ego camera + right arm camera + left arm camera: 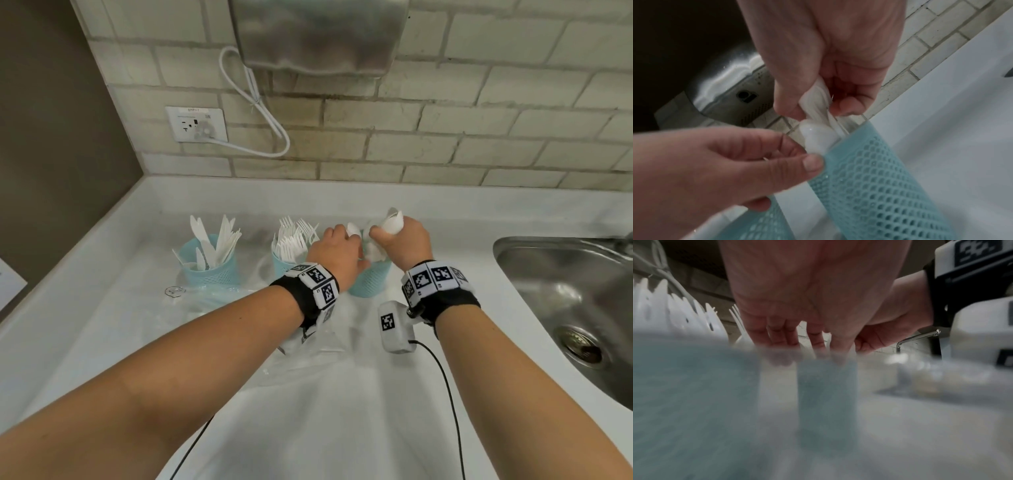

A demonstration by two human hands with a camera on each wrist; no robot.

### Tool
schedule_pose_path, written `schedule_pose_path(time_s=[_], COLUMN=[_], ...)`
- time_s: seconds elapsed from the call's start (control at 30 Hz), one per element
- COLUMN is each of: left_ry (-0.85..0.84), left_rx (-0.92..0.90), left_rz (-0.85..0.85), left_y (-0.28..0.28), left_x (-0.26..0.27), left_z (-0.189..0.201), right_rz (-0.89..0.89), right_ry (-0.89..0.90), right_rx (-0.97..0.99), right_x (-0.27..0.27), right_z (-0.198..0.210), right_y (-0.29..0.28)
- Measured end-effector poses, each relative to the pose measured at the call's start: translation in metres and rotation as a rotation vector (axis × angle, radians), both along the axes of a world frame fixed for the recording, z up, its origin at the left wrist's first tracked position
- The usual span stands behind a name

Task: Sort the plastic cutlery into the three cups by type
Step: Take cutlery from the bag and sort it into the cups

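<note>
Three teal mesh cups stand in a row on the white counter. The left cup holds knives and the middle cup holds forks. Over the right cup, my right hand grips a bunch of white spoons by the bowls, their handles down inside. In the right wrist view my left hand has its thumb on that cup at the rim, and its fingers curl behind a spoon bowl. The left wrist view shows my left hand over the blurred cup.
A steel sink lies to the right of the cups, its tap behind. Crumpled clear plastic bags lie on the counter in front of the cups. A steel wall unit hangs above, its cord running to an outlet.
</note>
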State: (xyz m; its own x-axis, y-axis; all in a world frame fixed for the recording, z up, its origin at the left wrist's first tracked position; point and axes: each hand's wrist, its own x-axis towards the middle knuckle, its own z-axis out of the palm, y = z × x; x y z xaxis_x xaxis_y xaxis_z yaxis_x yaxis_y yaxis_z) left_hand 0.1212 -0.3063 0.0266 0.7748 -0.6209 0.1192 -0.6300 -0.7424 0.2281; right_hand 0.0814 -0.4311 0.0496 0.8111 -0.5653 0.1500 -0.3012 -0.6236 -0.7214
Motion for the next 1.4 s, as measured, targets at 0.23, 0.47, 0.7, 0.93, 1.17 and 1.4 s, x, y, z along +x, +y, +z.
schedule_pose_path(time_s=[0.23, 0.47, 0.7, 0.93, 1.17, 1.4], left_ry=[-0.021, 0.019, 0.158, 0.257, 0.144, 0.509], left_rx=[-0.038, -0.074, -0.301, -0.116, 0.152, -0.112], left_rz=[0.01, 0.009, -0.122, 0.08, 0.503, 0.513], left_y=[0.0, 0.003, 0.066, 0.177, 0.254, 0.262], left_x=[0.001, 0.001, -0.018, -0.032, -0.044, -0.048], left_z=[-0.001, 0.0, 0.024, -0.001, -0.027, -0.04], right_rz=[-0.022, 0.081, 0.099, 0.619, 0.719, 0.655], right_ry=[0.163, -0.194, -0.241, 0.051, 0.589, 0.68], right_rx=[-0.017, -0.073, -0.225, 0.195, -0.312, -0.342], right_x=[0.007, -0.01, -0.026, -0.05, -0.049, -0.038], right_z=[-0.022, -0.03, -0.014, -0.03, -0.059, -0.062], right_y=[0.0, 0.002, 0.039, 0.134, 0.137, 0.145])
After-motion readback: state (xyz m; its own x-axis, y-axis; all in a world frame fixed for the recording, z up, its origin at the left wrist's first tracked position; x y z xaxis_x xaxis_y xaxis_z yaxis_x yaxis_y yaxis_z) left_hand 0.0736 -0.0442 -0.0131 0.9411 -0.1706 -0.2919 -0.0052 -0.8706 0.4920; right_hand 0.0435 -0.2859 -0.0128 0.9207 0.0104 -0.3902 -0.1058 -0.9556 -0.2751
